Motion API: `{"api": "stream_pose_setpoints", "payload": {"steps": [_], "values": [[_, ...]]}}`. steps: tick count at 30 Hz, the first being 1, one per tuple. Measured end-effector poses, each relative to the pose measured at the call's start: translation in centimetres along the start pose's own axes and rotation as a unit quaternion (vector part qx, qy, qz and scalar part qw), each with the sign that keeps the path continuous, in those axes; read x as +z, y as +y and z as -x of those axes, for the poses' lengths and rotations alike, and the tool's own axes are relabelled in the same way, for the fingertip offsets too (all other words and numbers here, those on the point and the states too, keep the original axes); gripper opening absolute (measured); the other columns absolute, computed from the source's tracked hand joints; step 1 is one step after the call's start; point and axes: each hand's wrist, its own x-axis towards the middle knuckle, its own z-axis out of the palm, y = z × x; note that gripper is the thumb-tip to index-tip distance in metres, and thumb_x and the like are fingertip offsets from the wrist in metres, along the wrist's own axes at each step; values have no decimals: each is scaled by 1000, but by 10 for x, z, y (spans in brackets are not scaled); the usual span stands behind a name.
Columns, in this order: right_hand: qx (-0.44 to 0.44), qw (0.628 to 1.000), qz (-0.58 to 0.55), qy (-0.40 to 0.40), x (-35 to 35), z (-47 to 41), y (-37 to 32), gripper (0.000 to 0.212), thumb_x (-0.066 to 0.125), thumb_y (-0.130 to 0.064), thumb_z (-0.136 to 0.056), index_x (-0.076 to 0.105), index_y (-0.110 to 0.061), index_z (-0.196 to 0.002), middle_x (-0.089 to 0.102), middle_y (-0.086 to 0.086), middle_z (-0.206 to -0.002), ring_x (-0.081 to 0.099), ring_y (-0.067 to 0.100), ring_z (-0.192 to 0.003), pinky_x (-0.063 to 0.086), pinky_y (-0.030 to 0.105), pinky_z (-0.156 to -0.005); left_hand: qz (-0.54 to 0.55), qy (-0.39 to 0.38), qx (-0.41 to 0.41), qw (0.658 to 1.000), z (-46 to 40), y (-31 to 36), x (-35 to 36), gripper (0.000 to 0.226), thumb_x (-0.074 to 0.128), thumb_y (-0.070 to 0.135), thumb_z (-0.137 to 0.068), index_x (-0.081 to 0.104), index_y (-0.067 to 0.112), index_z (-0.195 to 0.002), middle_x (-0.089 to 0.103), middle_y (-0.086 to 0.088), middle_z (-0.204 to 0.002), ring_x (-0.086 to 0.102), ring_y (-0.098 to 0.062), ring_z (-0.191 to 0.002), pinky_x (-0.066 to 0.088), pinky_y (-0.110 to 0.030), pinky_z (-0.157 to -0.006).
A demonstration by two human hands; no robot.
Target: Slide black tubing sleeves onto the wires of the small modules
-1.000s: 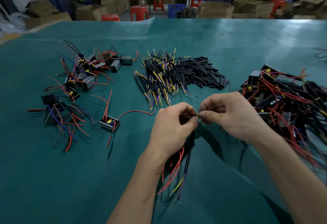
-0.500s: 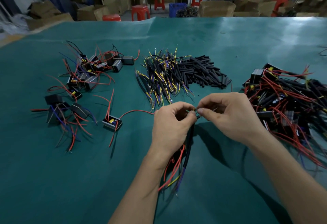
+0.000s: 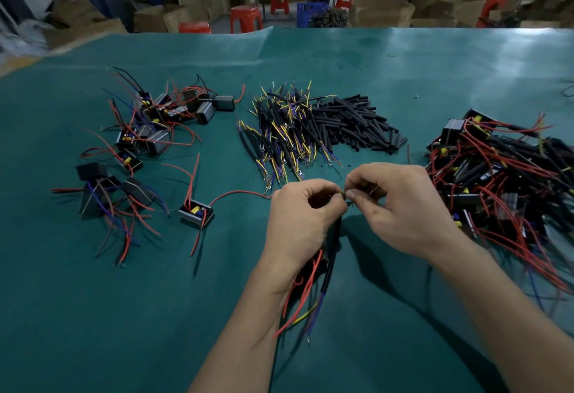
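My left hand (image 3: 302, 221) grips a bundle whose black sleeve (image 3: 330, 263) hangs below the fist, with red, yellow and blue wires (image 3: 302, 302) trailing under my wrist. My right hand (image 3: 400, 209) pinches a thin wire end at the fingertips of the left hand; the two hands meet near the middle of the green mat (image 3: 124, 315). The module in the left hand is hidden by the fist. Loose black sleeves (image 3: 357, 125) lie in a pile behind my hands. A single small module (image 3: 196, 213) with red wires sits left of my left hand.
Several bare modules with red and blue wires (image 3: 155, 125) are scattered at the left. Sleeved yellow and blue wire pieces (image 3: 282, 134) lie centre back. A heap of modules with black sleeves (image 3: 503, 175) fills the right. Cardboard boxes and red stools (image 3: 247, 16) stand beyond the table.
Both hands stay joined at the fingertips and have shifted slightly upward; the hanging wires swing a little under my left wrist. The piles have not moved.
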Motion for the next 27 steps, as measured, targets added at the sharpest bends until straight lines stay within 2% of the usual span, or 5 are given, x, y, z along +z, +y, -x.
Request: {"api": "stream_pose_setpoints", "payload": {"steps": [4,9,18,24,27], "values": [[31,999,-12,-2,2,0,1,14,73,-8,-85,68,-19,-79,64,-8,-68,61,13,-66,53,36,-65,-4,2,-5,1000,0,0,-1,16,68,29,-71,78,19,-78,66,13,-60,54,3,-56,48,-20,-62],[99,994,-51,-14,4,0,2,21,74,-7,-85,67,-23,-74,62,-11,-60,56,4,-57,43,16,-60,9,-16,-10,1000,0,0,-1,15,67,26,-71,76,16,-76,64,9,-58,52,1,-54,47,-22,-59],[148,983,-111,-15,3,-1,-2,19,75,-6,-85,69,-20,-73,69,-4,-64,61,10,-57,54,30,-63,10,-19,-11,1000,-1,-2,-1,16,66,28,-74,75,15,-75,66,6,-60,54,-5,-55,50,-28,-62],[49,999,-17,-1,1,0,-9,16,72,-9,-88,65,-21,-82,65,-11,-70,62,9,-67,51,25,-65,36,-19,-42,998,0,-1,-3,10,66,24,-77,74,19,-76,75,1,-70,72,-17,-69,58,-36,-72],[92,995,-34,4,4,-1,-6,16,73,-9,-88,66,-21,-80,67,-11,-72,63,8,-69,51,23,-67,37,-2,-46,998,0,-1,-2,11,68,13,-85,72,20,-77,76,0,-71,75,-20,-73,61,-39,-75]]}}
